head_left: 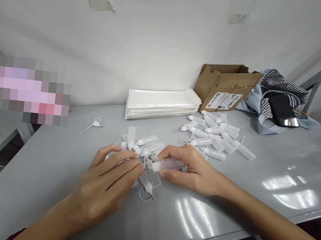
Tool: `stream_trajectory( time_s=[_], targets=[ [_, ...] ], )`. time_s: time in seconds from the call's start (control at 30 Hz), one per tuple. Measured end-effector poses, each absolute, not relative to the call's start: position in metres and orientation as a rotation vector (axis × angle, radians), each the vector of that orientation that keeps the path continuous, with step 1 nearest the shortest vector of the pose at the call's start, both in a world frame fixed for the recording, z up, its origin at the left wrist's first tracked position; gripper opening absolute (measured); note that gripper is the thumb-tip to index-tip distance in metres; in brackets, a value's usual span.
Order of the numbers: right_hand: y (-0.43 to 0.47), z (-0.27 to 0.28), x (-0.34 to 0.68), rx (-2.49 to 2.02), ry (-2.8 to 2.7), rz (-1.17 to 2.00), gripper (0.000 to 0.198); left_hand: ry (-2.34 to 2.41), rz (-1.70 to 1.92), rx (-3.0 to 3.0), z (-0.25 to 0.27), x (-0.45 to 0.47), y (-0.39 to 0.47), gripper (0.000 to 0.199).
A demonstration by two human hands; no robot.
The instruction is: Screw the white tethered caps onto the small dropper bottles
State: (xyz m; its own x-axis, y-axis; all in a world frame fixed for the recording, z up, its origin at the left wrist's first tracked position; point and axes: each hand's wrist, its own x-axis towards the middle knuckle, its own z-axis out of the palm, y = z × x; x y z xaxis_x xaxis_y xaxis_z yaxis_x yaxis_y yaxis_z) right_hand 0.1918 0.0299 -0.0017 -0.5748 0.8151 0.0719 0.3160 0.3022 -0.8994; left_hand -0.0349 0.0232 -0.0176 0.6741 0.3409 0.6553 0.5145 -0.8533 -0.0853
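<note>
My right hand [191, 171] is closed around a translucent squeeze bottle [170, 165], which lies nearly level. Its white cap and thin needle tip point left toward my left hand [107, 185]. The left fingertips meet right at that tip, with the little finger lifted apart. The left thumb is hidden, and what those fingers pinch, if anything, is too small to make out. Beneath and behind both hands lies a loose pile of similar needle-tip bottles [131, 136]. One white needle cap with a looped strap [148, 188] shows just below the fingertips.
A second heap of bottles [215, 143] lies to the right. White padded envelopes [162, 99] are stacked by the wall, beside an open cardboard box [224, 86]. Striped cloth [281, 87] and a black device [283, 110] sit far right. A loose needle cap [96, 124] lies left.
</note>
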Motion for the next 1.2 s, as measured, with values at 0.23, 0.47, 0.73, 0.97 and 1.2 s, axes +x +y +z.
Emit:
stream_trajectory(
  time_s=[0.23,0.47,0.73,0.97,1.2],
  targets=[
    [0.033,-0.005,0.191,-0.974,-2.040,1.286,0.008,-0.650,-0.942,-2.645,-0.023,-0.040,0.026,0.026],
    [0.033,-0.002,0.191,-1.006,-1.989,1.319,0.010,-0.683,-1.026,-2.662,-0.017,-0.037,0.028,0.020],
    [0.034,0.001,0.195,-1.012,-1.944,1.304,0.012,-0.755,-1.147,-2.717,-0.014,-0.033,0.029,0.015],
    [0.035,-0.001,0.196,-0.980,-1.963,1.269,0.014,-0.745,-1.185,-2.743,-0.012,-0.032,0.026,0.016],
    [0.035,-0.001,0.196,-0.967,-1.972,1.269,0.013,-0.701,-1.156,-2.733,-0.013,-0.032,0.025,0.021]
  ],
)
